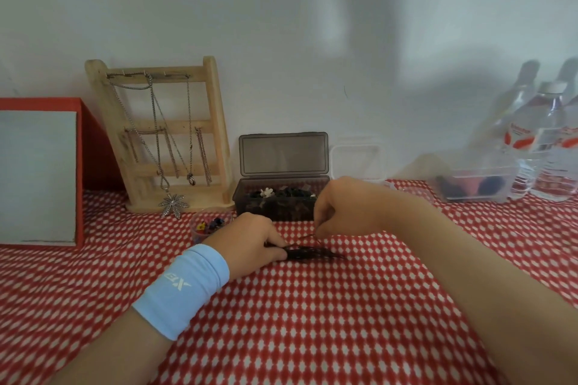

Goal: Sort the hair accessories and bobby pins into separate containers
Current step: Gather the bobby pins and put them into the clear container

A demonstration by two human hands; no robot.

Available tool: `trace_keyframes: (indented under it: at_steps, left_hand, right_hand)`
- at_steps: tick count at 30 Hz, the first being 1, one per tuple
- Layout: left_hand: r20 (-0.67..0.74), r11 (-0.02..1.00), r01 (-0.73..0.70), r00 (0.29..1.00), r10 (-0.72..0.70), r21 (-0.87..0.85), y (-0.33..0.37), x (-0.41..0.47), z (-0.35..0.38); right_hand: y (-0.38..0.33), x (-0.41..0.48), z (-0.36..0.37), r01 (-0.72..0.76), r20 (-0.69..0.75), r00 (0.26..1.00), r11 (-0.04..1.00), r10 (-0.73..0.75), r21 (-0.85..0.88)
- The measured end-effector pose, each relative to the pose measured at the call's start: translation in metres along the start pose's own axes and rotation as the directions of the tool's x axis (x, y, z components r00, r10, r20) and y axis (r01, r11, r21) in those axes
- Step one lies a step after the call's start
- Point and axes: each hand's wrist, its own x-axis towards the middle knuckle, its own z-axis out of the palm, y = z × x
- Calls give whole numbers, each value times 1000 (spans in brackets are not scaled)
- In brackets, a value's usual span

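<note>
A dark net-like hair accessory (312, 252) lies on the red checked cloth (312, 322) in the middle. My left hand (250, 242), with a light blue wristband, grips its left end. My right hand (339, 205) is curled just above it and pinches a thin dark pin or strand (308, 236) that runs down to the accessory. Behind them stands a dark smoky box (281, 197) with its lid up, filled with dark hair accessories and a white flower clip. A small clear cup (208, 225) with colourful small clips sits left of the box.
A wooden jewellery rack (162, 134) with chains leans at the wall on the left, beside a red box (40, 172). Clear plastic containers (358, 159) (472, 187) and water bottles (544, 141) stand at the back right.
</note>
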Motion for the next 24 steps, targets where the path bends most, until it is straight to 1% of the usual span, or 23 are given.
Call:
trace_keyframes:
  at_steps: [5, 8, 11, 13, 15, 16, 17, 19, 20, 22, 24]
  left_hand:
    - [-21, 1000, 16, 1000, -16, -24, 2, 1, 1]
    - [13, 998, 62, 998, -62, -26, 3, 1, -2]
    - [68, 991, 121, 990, -125, 62, -2, -1, -9]
    - [39, 985, 133, 990, -137, 106, -4, -2, -12]
    - [25, 991, 75, 997, -78, 112, -1, -2, -9]
    - [43, 994, 23, 999, -27, 105, 2, -2, -6]
    - [67, 995, -25, 998, 19, 94, 4, -2, -3]
    - [105, 994, -73, 992, 64, 83, 7, 0, 3]
    - [109, 993, -82, 991, 73, 80, 7, 1, 5]
    - [93, 994, -92, 992, 87, 57, 9, 2, 6]
    - [68, 995, -97, 993, 96, 15, 11, 3, 6]
  right_hand:
    - [2, -4, -11, -50, -14, 999, 999, 50, 1]
    - [-2, 1, 1, -55, -26, 998, 998, 54, -37]
    - [-6, 7, 13, 6, 56, 998, 1000, -4, -30]
    - [-8, 9, 14, 14, 95, 995, 1000, -12, -24]
    - [-7, 9, 11, -5, 97, 995, 999, 8, -38]
    - [-6, 8, 9, -26, 129, 991, 998, 33, -59]
    - [-6, 6, 6, -50, 194, 979, 995, 67, -91]
    - [-6, 3, 5, -93, 333, 930, 977, 154, -190]
    - [-6, 2, 6, -109, 364, 911, 965, 193, -238]
    - [-7, 2, 10, -116, 342, 916, 955, 209, -274]
    - [-7, 7, 13, -94, 312, 933, 959, 179, -268]
